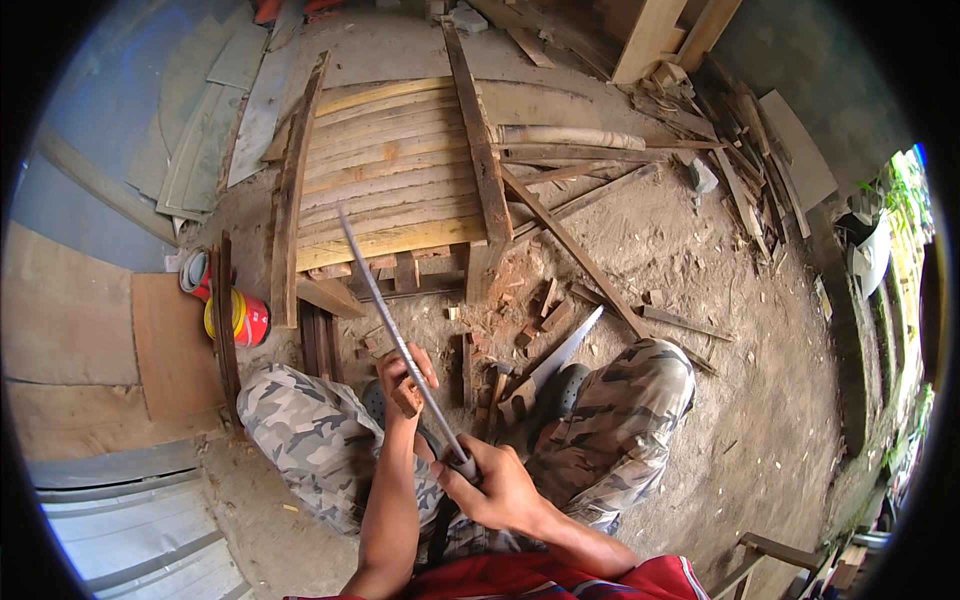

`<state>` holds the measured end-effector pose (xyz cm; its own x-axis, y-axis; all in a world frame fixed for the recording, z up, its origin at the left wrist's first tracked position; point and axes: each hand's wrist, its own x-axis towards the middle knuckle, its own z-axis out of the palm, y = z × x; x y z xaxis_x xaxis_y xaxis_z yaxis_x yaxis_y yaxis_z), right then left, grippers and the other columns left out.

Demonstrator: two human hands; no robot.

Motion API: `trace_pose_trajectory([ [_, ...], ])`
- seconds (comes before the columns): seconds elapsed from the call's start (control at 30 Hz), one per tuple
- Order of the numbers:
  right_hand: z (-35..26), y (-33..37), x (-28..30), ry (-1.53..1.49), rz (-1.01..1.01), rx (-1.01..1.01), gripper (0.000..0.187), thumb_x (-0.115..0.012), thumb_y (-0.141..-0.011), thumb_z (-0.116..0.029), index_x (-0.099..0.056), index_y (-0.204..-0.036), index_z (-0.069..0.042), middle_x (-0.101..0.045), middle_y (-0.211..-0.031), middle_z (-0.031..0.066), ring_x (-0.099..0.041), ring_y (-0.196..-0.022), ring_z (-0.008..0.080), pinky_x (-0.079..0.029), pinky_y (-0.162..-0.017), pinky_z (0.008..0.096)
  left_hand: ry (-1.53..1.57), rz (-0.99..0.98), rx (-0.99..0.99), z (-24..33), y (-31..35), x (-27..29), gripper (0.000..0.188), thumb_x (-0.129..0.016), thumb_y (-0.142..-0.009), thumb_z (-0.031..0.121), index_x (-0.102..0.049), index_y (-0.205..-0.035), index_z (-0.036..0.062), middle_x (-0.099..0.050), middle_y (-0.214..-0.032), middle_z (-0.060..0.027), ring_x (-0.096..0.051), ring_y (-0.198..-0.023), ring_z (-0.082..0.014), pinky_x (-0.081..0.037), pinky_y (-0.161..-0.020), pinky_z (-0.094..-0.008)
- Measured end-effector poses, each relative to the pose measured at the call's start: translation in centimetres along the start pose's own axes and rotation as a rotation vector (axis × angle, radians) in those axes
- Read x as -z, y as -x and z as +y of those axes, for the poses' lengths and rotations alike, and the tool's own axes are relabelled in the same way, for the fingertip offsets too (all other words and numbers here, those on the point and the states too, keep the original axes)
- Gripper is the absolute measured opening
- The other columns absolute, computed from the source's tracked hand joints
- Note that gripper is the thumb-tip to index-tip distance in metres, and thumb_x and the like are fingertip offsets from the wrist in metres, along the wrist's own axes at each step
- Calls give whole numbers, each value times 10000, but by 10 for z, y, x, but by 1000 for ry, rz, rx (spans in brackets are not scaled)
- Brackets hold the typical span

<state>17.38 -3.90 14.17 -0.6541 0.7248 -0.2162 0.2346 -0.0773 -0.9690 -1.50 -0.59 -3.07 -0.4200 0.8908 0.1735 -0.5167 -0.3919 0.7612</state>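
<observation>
red-yellow can (245, 318) lying left, on ground

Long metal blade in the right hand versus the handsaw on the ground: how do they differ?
The long metal blade is gripped by the right hand and lies across a small wood block held in the left hand; the handsaw lies untouched on the dirt between the knees. The blade is narrow and longer; the handsaw is wider and tapers. Both are grey metal.
</observation>
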Motion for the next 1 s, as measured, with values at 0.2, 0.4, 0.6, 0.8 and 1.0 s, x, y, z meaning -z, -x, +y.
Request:
trace_pose_trajectory([
  [0.2,6,-2,0,68,-4,-23,181,-675,-908,-160,-579,-843,-22,-504,-542,66,-514,-490,126,-429,-493,341,-45,-47,67,7,2,2,399,-504,-924,271,-561,-645,-9,-552,-577,-113,-545,-459,-188,-444,-432,-286],
  [0.4,-5,0,2,22,39,-30,174,-668,-908,-166,-591,-865,-15,-524,-557,97,-543,-486,190,-444,-509,348,-37,-20,127,4,-1,5,400,-565,-883,304,-567,-658,-28,-573,-606,-121,-554,-461,-205,-422,-412,-286],
  [0.6,-8,4,7,-64,98,21,169,-655,-915,-162,-593,-894,-6,-562,-596,127,-578,-513,217,-456,-522,362,-168,-3,83,11,0,5,472,-459,-916,407,-536,-655,21,-533,-523,-154,-507,-447,-213,-391,-437,-297],
  [0.8,7,0,3,71,85,1,138,-653,-938,-116,-568,-903,-14,-566,-593,19,-548,-539,76,-431,-493,290,-159,-26,24,11,-4,-2,461,-458,-931,370,-548,-645,20,-540,-537,-131,-525,-441,-203,-393,-434,-293],
  [1.0,1,6,16,-258,161,8,167,-626,-981,-152,-526,-949,-22,-561,-667,0,-519,-525,59,-415,-474,239,-65,-33,-40,6,-2,8,469,-480,-962,324,-588,-661,-19,-563,-550,-127,-545,-431,-203,-423,-419,-297],
])
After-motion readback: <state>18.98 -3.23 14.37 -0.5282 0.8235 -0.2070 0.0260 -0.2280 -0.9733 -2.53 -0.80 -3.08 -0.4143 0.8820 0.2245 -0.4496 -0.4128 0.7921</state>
